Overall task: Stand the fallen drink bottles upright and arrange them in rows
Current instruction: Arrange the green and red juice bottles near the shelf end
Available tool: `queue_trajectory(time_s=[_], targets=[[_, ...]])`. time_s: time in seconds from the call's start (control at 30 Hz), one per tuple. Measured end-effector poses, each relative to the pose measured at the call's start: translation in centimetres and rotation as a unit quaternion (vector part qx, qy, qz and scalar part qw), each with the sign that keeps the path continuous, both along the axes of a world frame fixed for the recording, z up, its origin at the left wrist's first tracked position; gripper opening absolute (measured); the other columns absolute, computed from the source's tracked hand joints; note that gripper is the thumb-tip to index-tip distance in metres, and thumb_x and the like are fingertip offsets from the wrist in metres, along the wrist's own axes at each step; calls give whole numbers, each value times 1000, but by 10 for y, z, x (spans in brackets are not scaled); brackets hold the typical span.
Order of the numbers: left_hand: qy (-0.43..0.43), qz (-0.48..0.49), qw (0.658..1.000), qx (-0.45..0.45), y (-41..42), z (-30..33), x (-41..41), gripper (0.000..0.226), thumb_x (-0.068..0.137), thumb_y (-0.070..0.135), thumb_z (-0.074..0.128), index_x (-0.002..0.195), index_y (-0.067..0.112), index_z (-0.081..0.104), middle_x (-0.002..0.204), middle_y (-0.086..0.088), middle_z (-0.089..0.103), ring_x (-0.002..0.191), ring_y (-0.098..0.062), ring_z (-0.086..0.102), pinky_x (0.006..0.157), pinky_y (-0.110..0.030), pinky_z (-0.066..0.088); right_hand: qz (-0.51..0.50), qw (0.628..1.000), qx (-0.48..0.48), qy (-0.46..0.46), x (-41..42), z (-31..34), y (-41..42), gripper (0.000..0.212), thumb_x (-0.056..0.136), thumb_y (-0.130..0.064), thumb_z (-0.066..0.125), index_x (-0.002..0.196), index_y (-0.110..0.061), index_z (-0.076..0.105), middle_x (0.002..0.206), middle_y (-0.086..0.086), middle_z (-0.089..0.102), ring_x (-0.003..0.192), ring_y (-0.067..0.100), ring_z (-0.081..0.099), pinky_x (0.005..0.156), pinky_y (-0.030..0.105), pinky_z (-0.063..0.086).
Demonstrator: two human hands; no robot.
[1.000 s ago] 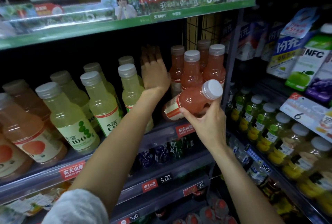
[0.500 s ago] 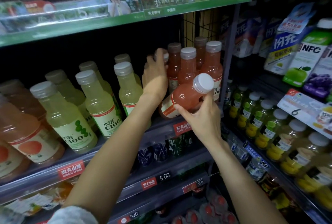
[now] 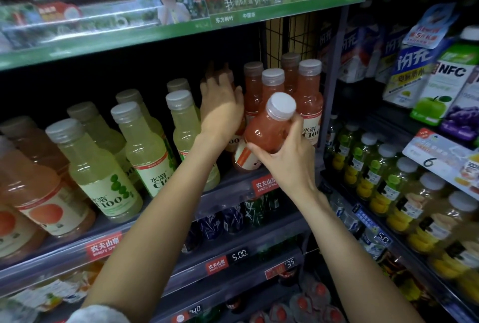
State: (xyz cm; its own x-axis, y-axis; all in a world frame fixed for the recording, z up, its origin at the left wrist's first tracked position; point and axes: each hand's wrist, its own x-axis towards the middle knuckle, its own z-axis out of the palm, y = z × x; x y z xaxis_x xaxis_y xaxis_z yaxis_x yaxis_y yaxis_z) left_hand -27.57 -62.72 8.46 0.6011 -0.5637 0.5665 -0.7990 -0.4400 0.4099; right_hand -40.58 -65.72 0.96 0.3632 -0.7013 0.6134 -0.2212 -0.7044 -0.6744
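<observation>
Over the last second the pink bottle (image 3: pixel 269 128) in the right hand (image 3: pixel 287 164) has swung from lying nearly flat, cap pointing right, to a steep tilt with its white cap up and toward the camera, so it is most of the way to upright. The right hand's grip is clamped round the lower body, fingers wrapped over the label, and the bottle hangs just above the front edge of the shelf (image 3: pixel 233 193), in front of the standing pink bottles (image 3: pixel 308 99). Meanwhile the left hand (image 3: pixel 220 107) has drawn back from deep in the shelf and now sits between the yellow-green bottles (image 3: pixel 140 146) and the pink group; its fingers curl round what appears to be another pink bottle behind it, though motion blur and the hand itself hide most of that one, so I cannot be sure how it stands. In my judgement the task is mid-step: one bottle is about to be set down at the front of the pink row, and the left hand seems to be pulling a second into line, with space for both between the two colours.
</observation>
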Motion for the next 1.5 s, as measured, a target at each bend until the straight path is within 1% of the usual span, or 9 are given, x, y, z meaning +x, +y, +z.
queue_trajectory(time_s=[0.2,0.33,0.47,0.6,0.7,0.93,1.1,1.33,1.5], targets=[[101,-145,954,-244,44,-26,-26,34,101,22,39,131,13,51,128,-3,59,117,-11,55,98,-28,43,62,995,-46,58,23,23,2,71,73,-46,73,128,-12,43,116,7,64,102,27,63,71,28,43],[188,-158,948,-203,48,-32,-24,43,98,21,47,140,15,42,128,-2,59,115,-8,56,98,-27,45,82,990,-55,100,34,32,-6,63,76,-39,71,128,-12,47,113,8,66,102,29,62,74,31,44],[151,-121,971,-141,39,-30,-15,65,87,21,59,145,13,32,129,-8,59,118,-22,57,96,-40,48,116,987,-36,106,33,37,-12,59,78,-18,72,132,-10,50,118,9,62,88,21,65,80,29,50],[94,-92,986,-100,36,-35,-13,78,86,21,66,149,15,21,134,-10,55,120,-24,56,95,-40,46,68,997,-47,7,5,23,-16,39,84,-15,68,123,-14,59,116,1,63,70,4,63,71,15,52],[73,-89,989,-88,37,-38,-15,83,87,19,67,151,14,14,141,-11,48,123,-27,53,96,-37,43,-9,999,-17,-46,-15,7,-25,29,87,-17,64,116,-13,62,108,-2,66,79,4,62,73,25,54],[66,-86,988,-110,35,-49,-29,81,90,15,65,151,5,12,142,-19,40,125,-32,44,97,-37,38,-17,996,-10,85,-1,1,-43,69,83,-39,68,138,-16,35,135,5,51,121,20,50,94,30,39],[33,-65,993,-91,35,-55,-25,94,83,18,73,151,6,9,138,-25,39,120,-41,48,96,-45,43,-73,989,-42,120,10,3,-47,75,75,-48,72,133,-15,37,126,7,55,110,26,57,83,34,44],[19,-77,993,-83,34,-56,-22,93,86,18,69,151,3,3,140,-26,39,122,-39,47,97,-40,38,-18,991,-35,130,1,9,-52,71,80,-41,71,137,-17,38,126,7,58,112,27,58,88,35,45],[51,-97,984,-138,33,-77,-29,89,89,22,67,151,0,7,154,-20,22,135,-21,29,110,-25,27,-18,988,-47,143,6,7,-51,71,84,-37,68,143,-17,33,126,9,58,112,27,57,90,39,47]])
